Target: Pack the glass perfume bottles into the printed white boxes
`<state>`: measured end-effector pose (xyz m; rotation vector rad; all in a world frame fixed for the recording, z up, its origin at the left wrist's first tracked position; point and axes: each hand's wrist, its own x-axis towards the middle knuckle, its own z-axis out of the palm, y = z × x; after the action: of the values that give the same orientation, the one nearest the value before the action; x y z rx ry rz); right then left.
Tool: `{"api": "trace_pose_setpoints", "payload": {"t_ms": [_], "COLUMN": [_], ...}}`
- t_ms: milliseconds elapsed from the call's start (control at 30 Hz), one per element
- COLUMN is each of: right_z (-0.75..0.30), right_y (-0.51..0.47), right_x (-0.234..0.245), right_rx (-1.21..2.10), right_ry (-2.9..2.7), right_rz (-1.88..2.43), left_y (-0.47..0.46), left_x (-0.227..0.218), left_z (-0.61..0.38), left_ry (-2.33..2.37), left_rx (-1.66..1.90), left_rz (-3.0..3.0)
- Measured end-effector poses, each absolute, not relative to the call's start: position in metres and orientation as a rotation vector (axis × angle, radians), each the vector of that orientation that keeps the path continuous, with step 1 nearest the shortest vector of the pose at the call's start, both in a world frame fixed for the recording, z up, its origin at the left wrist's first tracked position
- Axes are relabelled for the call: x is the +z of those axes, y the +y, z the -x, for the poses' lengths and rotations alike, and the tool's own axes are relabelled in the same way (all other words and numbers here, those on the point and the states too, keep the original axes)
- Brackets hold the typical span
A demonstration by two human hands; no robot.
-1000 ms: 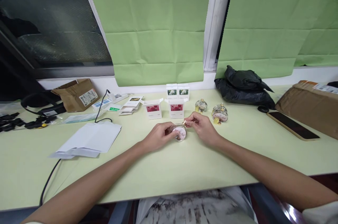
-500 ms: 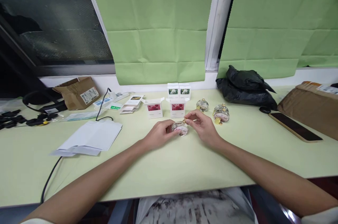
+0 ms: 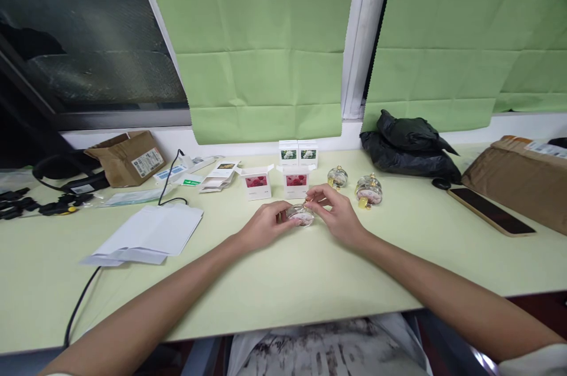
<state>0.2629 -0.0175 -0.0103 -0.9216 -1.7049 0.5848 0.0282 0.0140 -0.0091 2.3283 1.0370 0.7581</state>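
Observation:
A round clear glass bottle (image 3: 301, 216) with a pink flowery face is tilted just above or on the table. My left hand (image 3: 267, 224) grips its left side, thumb across the front. At its gold top, the fingertips of my right hand (image 3: 333, 212) are pinched; the small part between them is mostly hidden. Behind the bottle stand two white boxes with pink flower pictures, a left box (image 3: 257, 186) and a right box (image 3: 296, 185), both with raised flaps. Two similar gold-trimmed bottles rest to the right, a nearer one (image 3: 369, 189) and a farther one (image 3: 337, 176).
Two white-flower boxes (image 3: 298, 153) stand by the wall. Folded white paper (image 3: 148, 233), a black cable (image 3: 80, 311) and an open cardboard box (image 3: 126, 160) are left. A black plastic bag (image 3: 410, 149), a phone (image 3: 491, 211) and a brown parcel (image 3: 518, 181) lie right.
The view has shifted slightly. Both hands keep nearly the same pose around the bottle, with the right fingers still at its gold top.

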Motion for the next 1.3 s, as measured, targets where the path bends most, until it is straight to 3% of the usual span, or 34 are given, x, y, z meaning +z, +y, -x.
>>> {"api": "trace_pose_setpoints", "payload": {"t_ms": [1300], "right_z": [-0.26], "right_y": [-0.018], "right_x": [-0.008], "right_rx": [0.436], "right_ry": [-1.922], "right_rz": [0.914], "left_y": [0.019], "left_x": [-0.008], "left_z": [-0.017], "left_ry": [1.025], "left_rx": [0.717], "left_rz": [-2.523]}}
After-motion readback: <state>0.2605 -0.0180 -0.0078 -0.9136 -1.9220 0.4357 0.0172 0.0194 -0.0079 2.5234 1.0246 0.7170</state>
